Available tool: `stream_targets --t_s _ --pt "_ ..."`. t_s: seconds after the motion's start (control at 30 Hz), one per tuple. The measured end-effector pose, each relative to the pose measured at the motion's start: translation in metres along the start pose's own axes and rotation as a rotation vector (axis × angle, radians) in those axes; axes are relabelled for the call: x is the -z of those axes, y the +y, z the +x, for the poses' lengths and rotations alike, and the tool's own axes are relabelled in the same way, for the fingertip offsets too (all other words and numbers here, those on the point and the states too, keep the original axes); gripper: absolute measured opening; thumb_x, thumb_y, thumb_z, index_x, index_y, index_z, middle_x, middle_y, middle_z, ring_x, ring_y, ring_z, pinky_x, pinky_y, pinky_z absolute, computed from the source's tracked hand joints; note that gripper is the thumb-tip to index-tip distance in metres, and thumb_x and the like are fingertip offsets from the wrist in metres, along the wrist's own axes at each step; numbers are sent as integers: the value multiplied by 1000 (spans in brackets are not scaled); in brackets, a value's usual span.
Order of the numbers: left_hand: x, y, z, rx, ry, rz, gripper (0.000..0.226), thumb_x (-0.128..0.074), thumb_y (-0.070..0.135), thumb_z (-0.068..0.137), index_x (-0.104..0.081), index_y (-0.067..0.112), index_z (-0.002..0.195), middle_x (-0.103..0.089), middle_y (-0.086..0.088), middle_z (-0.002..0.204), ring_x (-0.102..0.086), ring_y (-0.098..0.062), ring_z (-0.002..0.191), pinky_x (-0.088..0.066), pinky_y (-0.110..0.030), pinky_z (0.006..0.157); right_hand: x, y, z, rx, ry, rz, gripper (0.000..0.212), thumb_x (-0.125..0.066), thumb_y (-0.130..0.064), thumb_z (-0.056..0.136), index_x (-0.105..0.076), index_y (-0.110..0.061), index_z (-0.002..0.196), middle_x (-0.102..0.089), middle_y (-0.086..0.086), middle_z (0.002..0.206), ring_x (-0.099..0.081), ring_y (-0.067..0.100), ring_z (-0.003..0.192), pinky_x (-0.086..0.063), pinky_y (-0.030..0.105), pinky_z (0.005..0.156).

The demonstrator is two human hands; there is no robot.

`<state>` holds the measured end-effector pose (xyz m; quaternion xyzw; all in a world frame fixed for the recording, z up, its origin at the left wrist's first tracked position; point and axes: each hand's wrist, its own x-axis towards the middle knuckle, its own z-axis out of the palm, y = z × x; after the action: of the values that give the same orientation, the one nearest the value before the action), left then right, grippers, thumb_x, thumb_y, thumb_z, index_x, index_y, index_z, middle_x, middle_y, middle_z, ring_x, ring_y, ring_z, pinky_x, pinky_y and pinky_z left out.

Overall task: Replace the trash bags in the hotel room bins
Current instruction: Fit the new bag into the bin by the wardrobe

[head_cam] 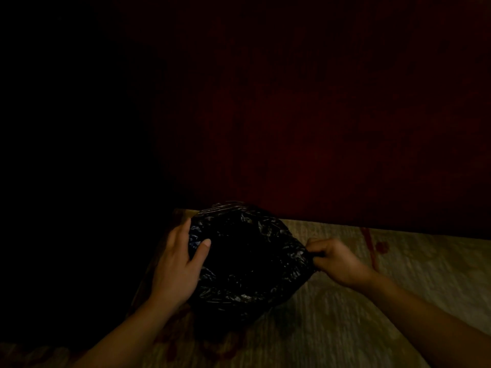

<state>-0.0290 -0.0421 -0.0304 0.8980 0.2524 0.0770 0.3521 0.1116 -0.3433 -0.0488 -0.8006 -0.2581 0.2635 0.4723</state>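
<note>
A crinkled black trash bag (244,261) lies spread open over what looks like a bin on the floor; the bin itself is hidden under the plastic. My left hand (180,261) rests on the bag's left edge, thumb laid over the rim and fingers down the outer side. My right hand (332,258) pinches the bag's right edge between curled fingers and thumb, pulling the plastic taut. The bag's mouth is dark and nothing shows inside.
The room is very dim. A beige carpet (398,301) with red floral marks covers the floor. A dark red wall or panel (318,128) rises right behind the bag. The left side is black shadow.
</note>
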Motion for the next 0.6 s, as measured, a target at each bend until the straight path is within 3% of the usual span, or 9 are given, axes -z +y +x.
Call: stream_targets --t_s 0.03,0.1,0.13,0.2,0.3,0.37,0.47,0.53,0.6 --pt "-1 -1 0 0 4 11 81 -30 68 84 -13 33 155 -16 2 162 -26 -23 145 -32 -41 111 4 1 -1 -41 -13 92 38 -62 5 89 -79 -28 78 -73 -1 81 -68 14 75 -56 35 72" --pt "-2 -2 0 0 12 23 79 -30 68 86 -13 34 155 -16 3 161 -27 -23 144 -33 -42 111 14 5 -3 -156 -143 253 9 -70 -8 87 -78 -5 89 -73 22 92 -68 36 83 -54 47 81" --pt "-3 -2 0 1 14 29 78 -30 67 86 -12 34 155 -16 4 161 -27 -23 144 -33 -42 111 19 8 -5 -195 -208 327 18 -76 -18 81 -77 -2 90 -72 26 92 -66 36 82 -53 46 81" --pt "-3 -1 1 4 17 27 77 -30 66 87 -12 34 155 -16 3 162 -27 -24 144 -33 -42 110 24 13 -9 -292 -344 464 30 -85 -29 71 -76 -4 85 -70 14 82 -64 22 73 -53 35 72" --pt "-2 0 2 13 15 19 77 -30 65 87 -12 34 155 -16 3 161 -28 -23 143 -33 -39 109 24 26 -11 -387 -397 728 31 -88 -24 69 -72 -2 84 -60 13 73 -58 17 60 -51 32 63" --pt "-1 0 2 21 14 13 76 -31 65 87 -12 35 155 -15 4 161 -27 -23 144 -32 -39 109 22 26 -13 -411 -385 816 35 -89 -20 67 -72 1 89 -57 18 80 -58 22 63 -52 35 62" --pt "1 1 2 26 8 2 78 -30 66 85 -11 36 155 -14 5 162 -26 -22 145 -32 -39 110 28 15 -12 -405 -286 887 58 -95 -16 51 -72 0 101 -64 25 102 -65 34 84 -53 45 74" --pt "2 0 2 12 -1 8 79 -29 67 85 -10 36 155 -13 6 162 -25 -21 145 -32 -39 111 35 0 -3 -331 -256 943 72 -91 -26 60 -64 -1 122 -61 26 124 -60 42 112 -49 53 93" --pt "1 0 2 -6 -5 11 81 -29 68 84 -10 35 155 -12 7 162 -24 -19 145 -32 -40 112 37 -26 9 -293 -211 835 73 -81 -47 74 -59 -9 132 -61 18 132 -57 39 122 -49 51 100"
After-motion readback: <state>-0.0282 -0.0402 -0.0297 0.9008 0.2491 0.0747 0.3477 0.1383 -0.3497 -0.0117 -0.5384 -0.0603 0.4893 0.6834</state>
